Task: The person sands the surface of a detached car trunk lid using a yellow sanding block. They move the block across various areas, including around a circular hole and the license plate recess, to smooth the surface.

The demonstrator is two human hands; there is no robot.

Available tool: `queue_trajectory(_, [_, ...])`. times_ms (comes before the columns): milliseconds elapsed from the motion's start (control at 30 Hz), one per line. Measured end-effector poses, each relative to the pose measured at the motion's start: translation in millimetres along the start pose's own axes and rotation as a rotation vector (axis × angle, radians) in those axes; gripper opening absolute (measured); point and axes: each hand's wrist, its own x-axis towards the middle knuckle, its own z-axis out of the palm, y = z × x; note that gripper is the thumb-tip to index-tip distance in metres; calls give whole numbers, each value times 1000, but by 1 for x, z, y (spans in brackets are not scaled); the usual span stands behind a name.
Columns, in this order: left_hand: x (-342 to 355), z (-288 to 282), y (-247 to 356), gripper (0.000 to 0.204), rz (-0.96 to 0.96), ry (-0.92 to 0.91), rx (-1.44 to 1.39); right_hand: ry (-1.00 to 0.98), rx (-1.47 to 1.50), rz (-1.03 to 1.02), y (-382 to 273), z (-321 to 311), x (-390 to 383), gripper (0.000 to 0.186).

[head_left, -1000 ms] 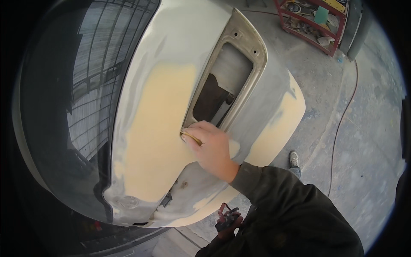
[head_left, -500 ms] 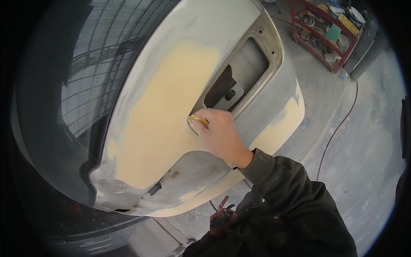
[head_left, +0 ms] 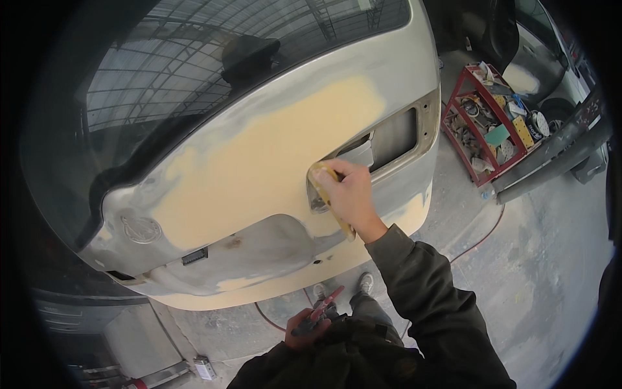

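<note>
My right hand point(head_left: 350, 194) pinches a yellow strip of sandpaper point(head_left: 342, 223). It is at the corner of the lamp opening point(head_left: 392, 139) in a car's tailgate point(head_left: 259, 172); whether the strip touches the panel there I cannot tell. A broad patch of pale yellow filler point(head_left: 240, 175) covers the middle of the panel, with grey sanded paint around it. Low in front of my body, my left hand point(head_left: 304, 327) is closed around a dark hand tool with a red lever point(head_left: 324, 305), whose kind I cannot make out for sure.
Dark rear glass point(head_left: 188, 84) lies above the panel. A red cart point(head_left: 483, 126) full of tools and sanding sheets stands at the right, beside grey bumper-like parts point(head_left: 557, 146). A red hose point(head_left: 479, 243) crosses the concrete floor point(head_left: 538, 253). A small box point(head_left: 205, 367) sits at lower left.
My view has turned and drawn back, so my feet and more of the cart show. The right hand stays by the lamp opening's corner; more of the sandpaper strip hangs visible below it.
</note>
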Motion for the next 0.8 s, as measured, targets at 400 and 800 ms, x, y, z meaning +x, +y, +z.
queue_trajectory(400, [3, 7, 9, 30, 108, 117, -102, 56, -337, -235, 60, 20, -61, 14])
queue_trajectory(800, [-1, -11, 6, 30, 104, 136, -76, -29, -117, 162, 71, -4, -71, 18])
